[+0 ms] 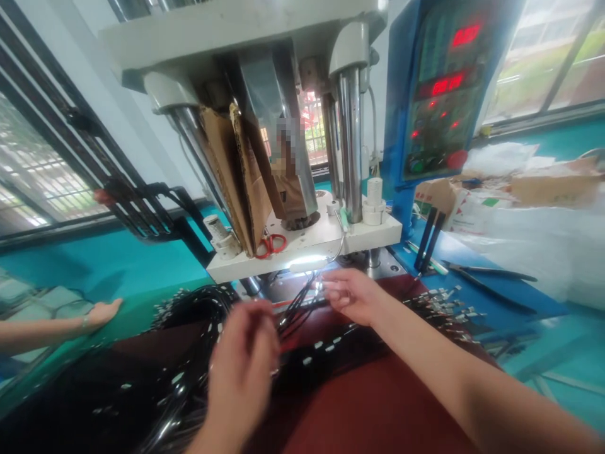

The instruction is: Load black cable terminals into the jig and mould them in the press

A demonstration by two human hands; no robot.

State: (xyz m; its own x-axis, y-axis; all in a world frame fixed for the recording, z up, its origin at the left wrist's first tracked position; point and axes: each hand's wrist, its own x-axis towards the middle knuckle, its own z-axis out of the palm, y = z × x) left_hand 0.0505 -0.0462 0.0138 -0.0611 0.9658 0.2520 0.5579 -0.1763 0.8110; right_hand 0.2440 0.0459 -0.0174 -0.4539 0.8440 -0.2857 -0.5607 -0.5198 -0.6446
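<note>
My right hand (pixel 352 295) reaches to the lit front opening of a white press (pixel 307 246). Its fingers are pinched on the end of a thin black cable (pixel 302 296), where something small and bright shows. My left hand (pixel 246 359) is lower and to the left, blurred, with its fingers curled closed beside the cables; what they hold is hidden. Black cable bundles (pixel 208 302) with pale ends lie left of the press. More cables with white connectors (pixel 444 309) lie to the right, on the dark red work surface (pixel 378 403).
Red-handled scissors (pixel 271 246) and cardboard (pixel 241 183) rest on the press plate. A blue control box (pixel 439 94) with red displays stands right. Black tongs (pixel 491 277) lie on a blue surface near white plastic bags (pixel 520 233). Another person's hand (pixel 104 313) is at left.
</note>
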